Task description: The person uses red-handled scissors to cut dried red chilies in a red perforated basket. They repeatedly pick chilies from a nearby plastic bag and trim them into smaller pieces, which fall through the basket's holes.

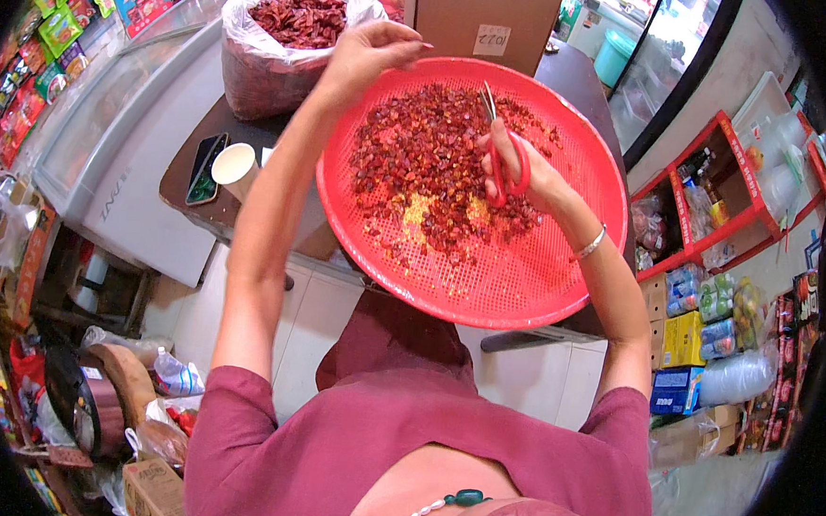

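Observation:
A round red plastic sieve tray (525, 286) lies on the dark table before me, with cut dried red chili pieces (427, 138) and yellow seeds spread over its mesh. My right hand (521, 169) holds red-handled scissors (519, 165) above the chilies, blades pointing away from me and slightly apart. My left hand (376, 50) is raised over the tray's far left rim, near an open plastic bag (268, 79) full of dried red chilies (303, 17). Its fingertips are close together; a small reddish bit shows at them, too small to tell whether it is a chili piece or a nail.
A paper cup (234, 164) and a phone (207, 169) lie at the left of the table (186, 145). A cardboard box (470, 20) stands behind the tray. Left of the table is a chest freezer (154, 192); a red shelf (735, 157) stands at right. Another person's hand shows beyond the bag.

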Demonstrator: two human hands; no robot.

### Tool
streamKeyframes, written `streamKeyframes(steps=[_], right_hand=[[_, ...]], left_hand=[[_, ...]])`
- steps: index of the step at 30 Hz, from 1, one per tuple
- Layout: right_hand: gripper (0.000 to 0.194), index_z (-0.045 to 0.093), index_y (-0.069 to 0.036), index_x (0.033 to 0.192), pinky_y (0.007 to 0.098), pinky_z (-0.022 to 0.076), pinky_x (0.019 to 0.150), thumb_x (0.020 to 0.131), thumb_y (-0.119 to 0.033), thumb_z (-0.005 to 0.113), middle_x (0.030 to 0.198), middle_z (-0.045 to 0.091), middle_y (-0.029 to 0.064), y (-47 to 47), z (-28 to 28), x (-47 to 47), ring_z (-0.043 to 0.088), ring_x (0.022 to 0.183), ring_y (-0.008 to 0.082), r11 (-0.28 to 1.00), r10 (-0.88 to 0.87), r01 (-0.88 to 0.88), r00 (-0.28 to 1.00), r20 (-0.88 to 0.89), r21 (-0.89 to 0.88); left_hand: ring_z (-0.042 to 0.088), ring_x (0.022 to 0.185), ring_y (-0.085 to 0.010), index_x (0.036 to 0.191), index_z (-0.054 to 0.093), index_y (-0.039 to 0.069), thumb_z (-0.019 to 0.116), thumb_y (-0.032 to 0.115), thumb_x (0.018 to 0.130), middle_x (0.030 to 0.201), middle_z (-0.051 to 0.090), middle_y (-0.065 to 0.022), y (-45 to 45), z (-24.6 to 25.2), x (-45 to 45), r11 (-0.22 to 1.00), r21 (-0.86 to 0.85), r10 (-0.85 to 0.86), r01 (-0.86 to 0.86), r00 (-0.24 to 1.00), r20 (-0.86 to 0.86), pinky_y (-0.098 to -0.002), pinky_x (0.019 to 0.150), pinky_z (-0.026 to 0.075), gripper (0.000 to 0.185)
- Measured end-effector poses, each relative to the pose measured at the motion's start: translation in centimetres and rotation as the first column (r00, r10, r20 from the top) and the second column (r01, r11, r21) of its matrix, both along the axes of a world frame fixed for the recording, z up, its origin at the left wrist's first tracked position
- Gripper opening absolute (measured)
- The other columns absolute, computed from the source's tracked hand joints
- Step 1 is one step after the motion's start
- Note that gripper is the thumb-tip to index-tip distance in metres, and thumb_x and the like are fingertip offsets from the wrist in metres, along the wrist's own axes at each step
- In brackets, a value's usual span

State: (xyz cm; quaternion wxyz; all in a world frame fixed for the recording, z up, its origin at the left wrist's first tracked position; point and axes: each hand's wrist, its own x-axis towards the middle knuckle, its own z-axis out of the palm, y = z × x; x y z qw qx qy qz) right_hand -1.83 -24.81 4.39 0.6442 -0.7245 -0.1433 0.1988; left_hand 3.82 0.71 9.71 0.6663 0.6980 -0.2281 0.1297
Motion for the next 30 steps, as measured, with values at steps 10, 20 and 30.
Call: streamKeyframes(steps=[10, 20, 30], right_hand=[[0.076, 0.043, 0.001, 0.111, 0.0231, 0.0429, 0.049, 0.083, -0.068, 0.031, 0.068, 0.050, 0.0011, 0.0, 0.3, -1.2, 0.054, 0.054, 0.0103, 0.996, 0.071, -0.063, 0.986, 0.151, -0.057], [0.058, 0.045, 0.000, 0.109, 0.0234, 0.0449, 0.050, 0.089, -0.055, 0.039, 0.071, 0.051, 0.0013, 0.0, -3.6, 0.2, 0.054, 0.055, 0.0094, 0.991, -0.007, 0.044, 0.961, 0.278, -0.128], [0.059, 0.047, -0.002, 0.104, 0.0213, 0.0452, 0.054, 0.083, -0.057, 0.051, 0.075, 0.054, 0.0007, -0.4, -2.2, -0.1, 0.056, 0.061, 0.0082, 0.980, -0.119, 0.164, 0.934, 0.337, -0.109]], left_hand=[[0.063, 0.077, -0.0113, 0.097, 0.059, 0.000, 0.060, 0.016, 0.086, 0.087, 0.065, -0.0074, -3.4, -7.3, -1.6, 0.995, -0.094, -0.071, 0.047, 0.961, -0.268, -0.0224, 0.064, 0.051, 0.019], [0.055, 0.073, -0.0059, 0.100, 0.060, 0.005, 0.063, 0.020, 0.085, 0.086, 0.062, -0.0007, -2.4, -8.9, -1.2, 0.996, -0.087, -0.047, 0.026, 0.967, -0.251, -0.0185, 0.062, 0.043, 0.022], [0.061, 0.075, -0.0109, 0.101, 0.058, -0.001, 0.059, 0.015, 0.086, 0.088, 0.065, -0.0084, -2.5, -8.3, -1.2, 0.996, -0.082, -0.062, 0.047, 0.979, -0.193, -0.0223, 0.065, 0.048, 0.022]])
